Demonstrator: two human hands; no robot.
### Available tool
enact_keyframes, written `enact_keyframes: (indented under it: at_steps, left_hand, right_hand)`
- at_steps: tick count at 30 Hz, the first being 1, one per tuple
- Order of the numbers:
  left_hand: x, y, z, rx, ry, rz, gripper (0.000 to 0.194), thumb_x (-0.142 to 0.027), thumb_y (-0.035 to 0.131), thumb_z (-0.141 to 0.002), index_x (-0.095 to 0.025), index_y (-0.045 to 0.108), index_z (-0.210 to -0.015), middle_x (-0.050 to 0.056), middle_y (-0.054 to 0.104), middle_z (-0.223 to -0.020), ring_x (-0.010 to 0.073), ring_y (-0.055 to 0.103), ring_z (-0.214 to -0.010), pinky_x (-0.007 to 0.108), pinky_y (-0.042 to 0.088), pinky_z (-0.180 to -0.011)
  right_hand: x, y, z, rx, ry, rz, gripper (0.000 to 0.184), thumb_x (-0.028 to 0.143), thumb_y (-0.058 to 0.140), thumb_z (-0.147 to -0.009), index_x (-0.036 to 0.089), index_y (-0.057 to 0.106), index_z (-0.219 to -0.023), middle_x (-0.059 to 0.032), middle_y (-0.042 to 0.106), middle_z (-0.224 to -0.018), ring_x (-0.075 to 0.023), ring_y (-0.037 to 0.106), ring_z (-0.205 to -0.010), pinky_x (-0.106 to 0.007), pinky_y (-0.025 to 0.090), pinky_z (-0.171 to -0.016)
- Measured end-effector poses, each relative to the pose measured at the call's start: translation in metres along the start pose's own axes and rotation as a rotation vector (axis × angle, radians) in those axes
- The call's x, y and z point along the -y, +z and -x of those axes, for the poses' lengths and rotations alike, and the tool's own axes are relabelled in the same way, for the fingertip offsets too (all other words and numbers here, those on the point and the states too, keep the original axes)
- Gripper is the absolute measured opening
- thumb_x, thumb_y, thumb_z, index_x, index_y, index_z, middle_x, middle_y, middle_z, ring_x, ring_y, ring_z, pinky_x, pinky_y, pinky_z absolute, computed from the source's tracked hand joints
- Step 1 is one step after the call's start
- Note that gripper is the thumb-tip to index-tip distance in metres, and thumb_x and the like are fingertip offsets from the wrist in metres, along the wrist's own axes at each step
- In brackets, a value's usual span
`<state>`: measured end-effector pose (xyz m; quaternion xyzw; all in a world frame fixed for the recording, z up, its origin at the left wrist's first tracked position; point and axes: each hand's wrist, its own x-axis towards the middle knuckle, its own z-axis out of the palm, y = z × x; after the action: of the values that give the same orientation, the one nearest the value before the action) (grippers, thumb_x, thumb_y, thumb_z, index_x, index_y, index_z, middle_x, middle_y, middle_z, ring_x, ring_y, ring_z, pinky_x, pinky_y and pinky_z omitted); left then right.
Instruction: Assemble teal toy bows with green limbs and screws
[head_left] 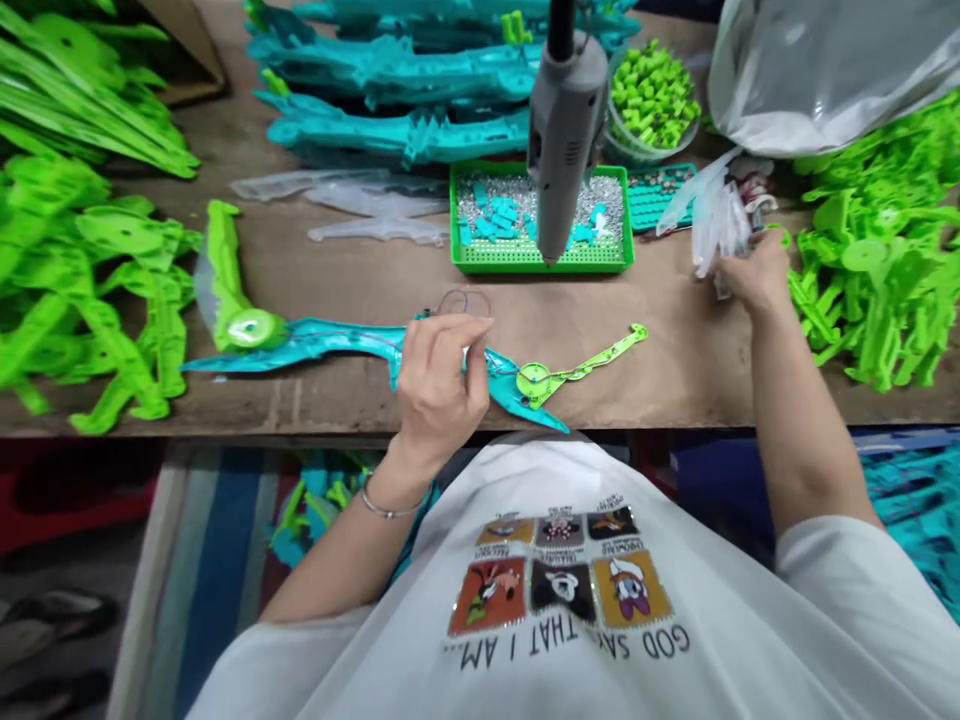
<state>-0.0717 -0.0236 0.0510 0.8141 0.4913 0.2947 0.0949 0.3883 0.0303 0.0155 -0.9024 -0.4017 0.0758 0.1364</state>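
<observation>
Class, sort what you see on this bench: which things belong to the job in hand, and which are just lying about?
Likely the job:
blue piece, under the left hand
clear pieces, at the right hand
tray
driver

Seemingly just lying about:
bag
tub
blue stack
left green pile

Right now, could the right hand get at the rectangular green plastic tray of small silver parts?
Probably yes: the brown tabletop leaves an open way from the right hand to the green tray, though the grey cylindrical tool covers part of its middle in this view.
</observation>
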Motion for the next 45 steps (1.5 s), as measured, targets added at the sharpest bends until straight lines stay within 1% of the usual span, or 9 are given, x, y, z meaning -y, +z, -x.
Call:
enact_keyframes:
  at_steps: [5, 10, 14, 20, 24, 27, 32, 37, 45]
  left_hand:
    - [0.005, 0.014, 0.034, 0.006, 0.012, 0.119, 0.023, -0.021, 0.050, -0.102, -0.023, 0.061, -0.122, 0.010, 0.075, -0.112, 0.0237, 0.070, -0.110, 0.044, 0.058, -0.098]
    - [0.007, 0.034, 0.055, 0.104, 0.119, 0.243, 0.026, -0.017, 0.051, -0.101, -0.024, 0.061, -0.124, 0.010, 0.077, -0.114, 0.0225, 0.072, -0.111, 0.044, 0.059, -0.098]
    - [0.010, 0.040, 0.057, 0.059, 0.106, 0.281, 0.028, -0.016, 0.053, -0.100, -0.024, 0.060, -0.125, 0.011, 0.076, -0.115, 0.0232, 0.072, -0.111, 0.045, 0.059, -0.098]
    - [0.006, 0.045, 0.048, -0.137, 0.208, 0.380, 0.041, -0.008, 0.055, -0.098, -0.022, 0.054, -0.137, 0.010, 0.076, -0.114, 0.0210, 0.072, -0.109, 0.038, 0.059, -0.094]
    - [0.013, 0.042, 0.054, -0.222, 0.235, 0.364, 0.049, -0.005, 0.058, -0.095, -0.021, 0.052, -0.141, 0.010, 0.076, -0.113, 0.0207, 0.073, -0.106, 0.037, 0.061, -0.090]
    - [0.021, 0.036, 0.064, -0.263, 0.185, 0.350, 0.052, -0.004, 0.060, -0.093, -0.021, 0.053, -0.141, 0.010, 0.077, -0.111, 0.0210, 0.073, -0.105, 0.038, 0.062, -0.089]
    - [0.018, 0.036, 0.067, -0.295, 0.166, 0.403, 0.052, -0.003, 0.059, -0.094, -0.020, 0.052, -0.142, 0.010, 0.077, -0.110, 0.0208, 0.073, -0.105, 0.038, 0.062, -0.089]
    - [0.006, 0.042, 0.056, -0.245, 0.211, 0.446, 0.047, -0.006, 0.051, -0.100, -0.022, 0.048, -0.144, 0.009, 0.076, -0.113, 0.0195, 0.074, -0.108, 0.038, 0.063, -0.091]
    - [0.005, 0.046, 0.054, -0.224, 0.176, 0.477, 0.046, -0.007, 0.051, -0.101, -0.021, 0.050, -0.144, 0.010, 0.075, -0.115, 0.0203, 0.072, -0.110, 0.040, 0.061, -0.094]
  right_hand:
    - [-0.021, -0.008, 0.032, -0.013, -0.009, -0.062, 0.057, 0.017, 0.068, -0.080, 0.007, 0.049, -0.132, -0.0133, 0.068, -0.096, -0.0132, 0.055, -0.077, -0.037, 0.041, -0.080]
    - [-0.034, -0.014, 0.095, 0.028, -0.064, 0.120, 0.056, 0.011, 0.065, -0.077, 0.010, 0.054, -0.132, -0.0128, 0.067, -0.088, -0.0224, 0.058, -0.079, -0.041, 0.044, -0.084]
    - [-0.037, -0.013, 0.132, 0.024, -0.187, 0.181, 0.040, 0.014, 0.053, -0.083, 0.015, 0.062, -0.121, -0.0124, 0.066, -0.094, -0.0278, 0.062, -0.088, -0.044, 0.049, -0.088]
    - [-0.025, 0.005, 0.110, -0.156, -0.259, 0.054, 0.042, 0.045, 0.062, -0.089, 0.018, 0.063, -0.121, -0.0165, 0.063, -0.118, -0.0306, 0.063, -0.108, -0.051, 0.051, -0.102]
    - [-0.027, 0.003, 0.103, -0.054, -0.140, 0.032, 0.059, 0.034, 0.074, -0.075, 0.016, 0.056, -0.128, -0.0077, 0.068, -0.090, -0.0332, 0.069, -0.090, -0.059, 0.055, -0.096]
    - [-0.027, -0.011, 0.122, -0.053, -0.047, -0.313, 0.063, 0.027, 0.078, -0.067, 0.022, 0.057, -0.126, -0.0024, 0.069, -0.083, -0.0307, 0.071, -0.080, -0.059, 0.059, -0.091]
    - [0.013, -0.025, 0.184, 0.239, 0.010, -1.156, 0.039, 0.030, 0.087, -0.071, 0.022, 0.073, -0.107, -0.0032, 0.077, -0.097, -0.0202, 0.076, -0.094, -0.042, 0.060, -0.101]
    - [0.060, -0.006, 0.235, 0.636, 0.240, -1.322, 0.038, 0.034, 0.092, -0.072, 0.022, 0.072, -0.102, -0.0019, 0.080, -0.099, -0.0173, 0.077, -0.089, -0.032, 0.066, -0.085]
    - [0.075, 0.028, 0.262, 0.752, 0.463, -1.343, 0.048, 0.040, 0.095, -0.068, 0.020, 0.066, -0.101, -0.0022, 0.081, -0.091, -0.0156, 0.079, -0.076, -0.024, 0.068, -0.071]
